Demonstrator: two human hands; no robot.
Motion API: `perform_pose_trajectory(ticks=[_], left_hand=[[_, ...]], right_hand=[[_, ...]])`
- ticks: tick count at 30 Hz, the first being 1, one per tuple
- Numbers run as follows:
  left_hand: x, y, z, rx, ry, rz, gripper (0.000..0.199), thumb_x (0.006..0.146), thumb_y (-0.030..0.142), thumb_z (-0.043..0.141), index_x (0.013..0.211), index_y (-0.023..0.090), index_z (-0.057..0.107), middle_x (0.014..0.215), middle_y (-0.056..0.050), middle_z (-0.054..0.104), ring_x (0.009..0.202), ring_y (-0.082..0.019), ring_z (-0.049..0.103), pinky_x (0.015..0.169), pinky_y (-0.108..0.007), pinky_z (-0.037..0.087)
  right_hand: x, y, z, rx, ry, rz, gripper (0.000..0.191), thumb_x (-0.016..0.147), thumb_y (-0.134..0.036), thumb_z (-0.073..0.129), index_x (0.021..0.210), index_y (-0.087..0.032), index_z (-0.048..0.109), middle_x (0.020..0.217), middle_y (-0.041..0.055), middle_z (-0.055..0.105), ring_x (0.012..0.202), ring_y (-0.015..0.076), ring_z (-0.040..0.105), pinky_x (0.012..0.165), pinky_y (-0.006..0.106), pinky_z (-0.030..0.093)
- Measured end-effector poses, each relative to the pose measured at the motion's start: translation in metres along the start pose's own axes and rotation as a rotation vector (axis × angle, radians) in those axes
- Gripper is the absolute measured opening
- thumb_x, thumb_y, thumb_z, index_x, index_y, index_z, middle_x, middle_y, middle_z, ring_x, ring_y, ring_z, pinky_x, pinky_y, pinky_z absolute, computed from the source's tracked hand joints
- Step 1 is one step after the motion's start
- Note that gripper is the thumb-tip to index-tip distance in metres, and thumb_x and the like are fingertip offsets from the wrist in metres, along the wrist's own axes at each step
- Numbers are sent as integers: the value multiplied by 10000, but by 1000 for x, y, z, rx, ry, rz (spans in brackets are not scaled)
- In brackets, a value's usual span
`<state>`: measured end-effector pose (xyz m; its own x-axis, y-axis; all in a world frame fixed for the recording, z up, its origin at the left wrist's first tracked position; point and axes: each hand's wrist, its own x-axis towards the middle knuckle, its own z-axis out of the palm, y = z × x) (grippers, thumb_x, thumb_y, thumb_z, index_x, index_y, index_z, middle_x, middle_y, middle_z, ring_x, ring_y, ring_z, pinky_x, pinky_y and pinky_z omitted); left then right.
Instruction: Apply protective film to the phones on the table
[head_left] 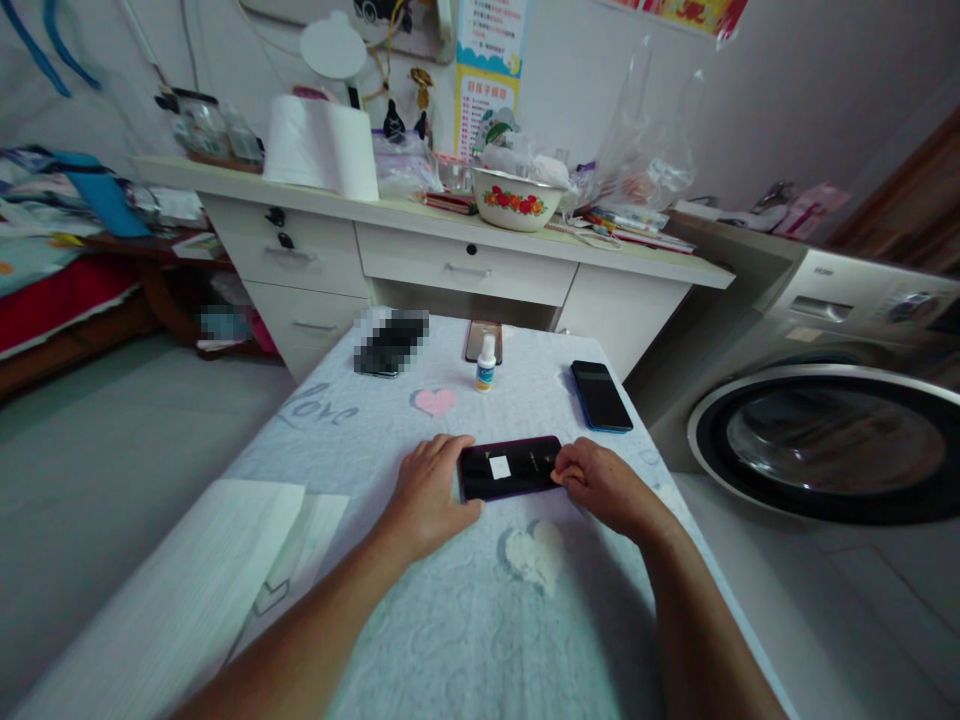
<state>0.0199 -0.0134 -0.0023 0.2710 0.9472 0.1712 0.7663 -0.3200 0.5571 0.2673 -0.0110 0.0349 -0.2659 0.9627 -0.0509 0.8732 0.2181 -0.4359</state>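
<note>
A dark smartphone [517, 482] lies sideways on the cloth-covered table, its glossy face up and a small white square on it. My left hand [429, 497] grips the phone's left end, fingers at the far edge and thumb at the near corner. At the right end, my right hand [596, 483] is closed, its bent fingertips pressed onto the surface. Whatever those fingers may pinch is hidden; only a tan patch shows. Beyond the phone stands a small spray bottle [486, 366] with a white top and a blue-and-yellow label.
Another phone [602, 396] lies at the table's right edge. A phone case [484, 342] sits behind the bottle; a pixelated dark object [391, 343] is at far left. Past the table is a white desk [465, 265] with a flowered bowl [517, 197]. A washing machine [817, 330] stands right.
</note>
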Motion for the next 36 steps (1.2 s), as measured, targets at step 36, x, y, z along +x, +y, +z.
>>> perform_pose_trajectory(ticks=[36], left_hand=[[0, 6, -5, -2, -21, -29, 546, 625, 222, 650, 1149, 220, 499, 1121, -55, 564, 1061, -266, 504, 933, -398, 391]], right_hand=[[0, -10, 5, 14, 3, -87, 97, 796, -158, 562, 787, -184, 655, 808, 21, 582, 707, 120, 529, 654, 228, 364]])
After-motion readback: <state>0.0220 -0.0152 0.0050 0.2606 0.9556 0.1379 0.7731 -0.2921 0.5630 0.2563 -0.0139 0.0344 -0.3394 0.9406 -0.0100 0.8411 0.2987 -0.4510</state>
